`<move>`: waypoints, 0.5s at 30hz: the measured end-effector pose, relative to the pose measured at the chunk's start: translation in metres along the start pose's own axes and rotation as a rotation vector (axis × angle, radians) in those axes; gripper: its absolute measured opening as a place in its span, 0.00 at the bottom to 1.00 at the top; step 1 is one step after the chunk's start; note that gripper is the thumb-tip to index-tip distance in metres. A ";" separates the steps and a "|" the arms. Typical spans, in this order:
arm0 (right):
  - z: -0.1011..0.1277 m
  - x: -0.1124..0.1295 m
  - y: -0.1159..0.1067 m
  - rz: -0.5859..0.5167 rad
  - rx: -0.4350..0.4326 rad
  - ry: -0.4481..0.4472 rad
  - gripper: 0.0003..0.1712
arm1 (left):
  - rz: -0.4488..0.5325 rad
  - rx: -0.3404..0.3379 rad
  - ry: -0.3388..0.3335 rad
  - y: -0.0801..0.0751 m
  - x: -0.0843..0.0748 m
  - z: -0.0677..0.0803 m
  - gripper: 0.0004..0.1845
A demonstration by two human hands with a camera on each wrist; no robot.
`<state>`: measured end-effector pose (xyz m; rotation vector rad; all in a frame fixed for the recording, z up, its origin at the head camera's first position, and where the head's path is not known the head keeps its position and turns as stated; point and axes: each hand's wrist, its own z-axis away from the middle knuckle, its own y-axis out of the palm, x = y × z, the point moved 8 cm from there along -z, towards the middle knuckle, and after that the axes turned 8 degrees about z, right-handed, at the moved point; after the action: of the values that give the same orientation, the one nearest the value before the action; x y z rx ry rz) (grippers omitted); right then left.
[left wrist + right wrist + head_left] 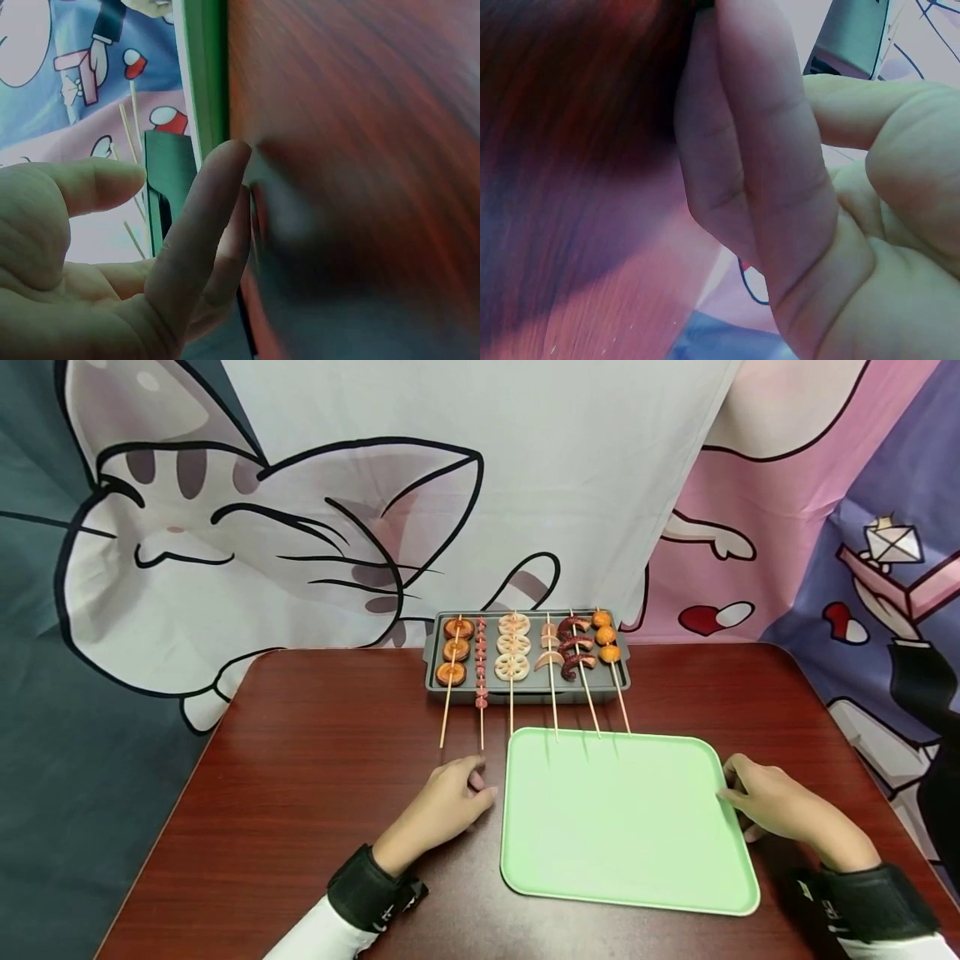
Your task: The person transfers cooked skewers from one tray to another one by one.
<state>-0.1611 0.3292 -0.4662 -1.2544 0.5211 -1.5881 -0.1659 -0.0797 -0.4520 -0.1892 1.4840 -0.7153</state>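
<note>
A light green rectangular tray [615, 827] lies on the table below the skewers. My right hand [776, 802] grips its right edge, thumb on the rim and fingers at the side; the right wrist view shows those fingers [772, 135] close up, hiding the contact. Left of the tray, my left hand [447, 797] is just above the table, apart from the rim and holding nothing. In the left wrist view its thumb and fingers [199, 232] stand apart, with the tray's green edge beyond.
Behind the tray stands a dark grey grill pan [532, 696] bearing several skewers, including lotus root slices [512, 667], brown round slices [452, 674], tentacles [576, 660] and orange balls [609, 653]. Their sticks point forward, some over the tray's back rim. A printed cloth [585, 485] hangs behind the table.
</note>
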 end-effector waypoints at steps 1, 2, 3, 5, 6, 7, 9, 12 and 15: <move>-0.001 0.001 0.000 0.002 0.000 0.001 0.14 | 0.022 0.010 -0.013 0.002 0.001 -0.002 0.28; -0.002 0.002 0.000 0.004 0.002 0.001 0.14 | 0.052 0.018 -0.027 0.004 0.001 -0.003 0.29; -0.002 0.003 0.000 0.004 0.001 -0.002 0.14 | 0.078 0.023 -0.037 0.005 0.001 -0.004 0.29; -0.004 0.006 0.001 -0.002 0.002 -0.005 0.14 | 0.111 0.028 -0.051 0.007 0.001 -0.006 0.29; -0.004 0.007 0.001 -0.004 0.002 -0.008 0.14 | 0.128 0.030 -0.057 0.008 0.001 -0.007 0.29; -0.005 0.008 0.002 -0.007 0.003 -0.004 0.14 | 0.140 0.031 -0.062 0.009 0.001 -0.007 0.29; -0.006 0.010 0.003 -0.010 0.005 -0.006 0.14 | 0.166 0.036 -0.070 0.011 0.001 -0.008 0.29; -0.007 0.012 0.004 -0.024 0.012 0.000 0.14 | 0.208 0.043 -0.080 0.014 0.002 -0.010 0.29; -0.007 0.014 0.006 -0.040 0.015 -0.001 0.14 | 0.215 0.041 -0.079 0.015 0.002 -0.010 0.28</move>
<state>-0.1643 0.3127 -0.4672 -1.2613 0.4851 -1.6219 -0.1704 -0.0654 -0.4627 -0.0254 1.3882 -0.5580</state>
